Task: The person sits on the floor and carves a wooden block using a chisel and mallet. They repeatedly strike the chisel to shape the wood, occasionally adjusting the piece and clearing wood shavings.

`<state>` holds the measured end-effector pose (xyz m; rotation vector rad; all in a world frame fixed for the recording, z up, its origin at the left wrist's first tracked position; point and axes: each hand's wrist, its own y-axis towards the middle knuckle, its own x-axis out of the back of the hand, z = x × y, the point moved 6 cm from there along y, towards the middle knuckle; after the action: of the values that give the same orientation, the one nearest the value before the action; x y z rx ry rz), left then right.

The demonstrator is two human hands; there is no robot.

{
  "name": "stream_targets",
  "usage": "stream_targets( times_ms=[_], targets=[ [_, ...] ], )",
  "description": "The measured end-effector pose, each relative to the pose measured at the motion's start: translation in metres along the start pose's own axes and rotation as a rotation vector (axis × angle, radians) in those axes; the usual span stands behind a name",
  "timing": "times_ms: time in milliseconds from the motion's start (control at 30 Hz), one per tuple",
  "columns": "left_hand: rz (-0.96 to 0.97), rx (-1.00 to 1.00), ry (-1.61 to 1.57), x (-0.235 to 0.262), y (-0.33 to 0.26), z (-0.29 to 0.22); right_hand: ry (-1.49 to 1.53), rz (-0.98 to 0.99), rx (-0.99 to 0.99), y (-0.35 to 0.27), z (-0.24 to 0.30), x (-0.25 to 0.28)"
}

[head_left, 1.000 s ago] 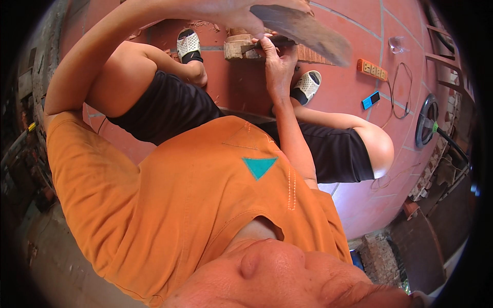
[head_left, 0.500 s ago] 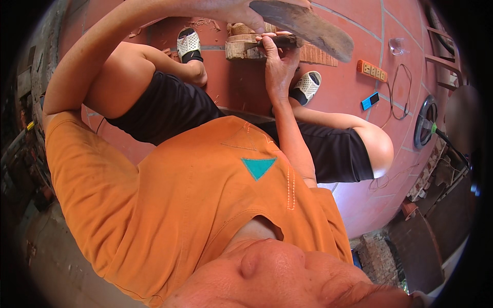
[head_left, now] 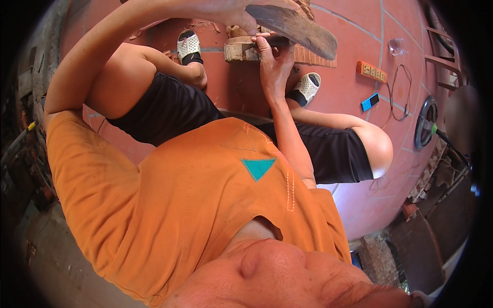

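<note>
My left hand [head_left: 233, 13] reaches in from the far left, closed round the upper end of a flat, worn wooden mallet [head_left: 308, 36]. The mallet's broad rounded end slants down to the right, over the butt of a chisel. My right hand [head_left: 276, 64] is wrapped round that chisel's dark handle [head_left: 279, 40], thumb lying along it. The thin blade points left toward a partly carved wooden block [head_left: 239, 52] on the floor between my feet. Mallet and hands cover much of the block, and whether the mallet touches the chisel I cannot tell.
Wood shavings [head_left: 203, 24] lie on the red tiles beyond my sandal [head_left: 188, 43]. To the right are an orange power strip [head_left: 372, 71] with a cord, a blue phone [head_left: 370, 101], a clear cup [head_left: 396, 46] and a round black fan-like base [head_left: 425, 122].
The mallet has shifted left and slightly down. My right hand and the chisel have moved slightly left along the block.
</note>
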<state>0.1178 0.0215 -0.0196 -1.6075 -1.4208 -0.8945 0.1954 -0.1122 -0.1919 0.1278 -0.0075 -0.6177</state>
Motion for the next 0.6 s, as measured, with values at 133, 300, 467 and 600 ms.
stream_targets(
  times_ms=[133,300,467,600],
  targets=[
    [0.062,0.148,-0.189,0.012,0.006,-0.017,0.126,-0.070,-0.124,-0.002,-0.002,0.001],
    [-0.062,-0.016,-0.117,0.007,0.005,-0.018,0.148,-0.072,-0.111,-0.002,-0.003,0.003],
    [0.114,0.171,0.011,0.006,0.006,-0.003,0.212,-0.009,-0.191,0.004,-0.005,0.006],
    [0.063,0.115,0.001,0.010,0.000,-0.002,0.336,-0.025,-0.350,0.009,-0.015,0.012]
  ],
)
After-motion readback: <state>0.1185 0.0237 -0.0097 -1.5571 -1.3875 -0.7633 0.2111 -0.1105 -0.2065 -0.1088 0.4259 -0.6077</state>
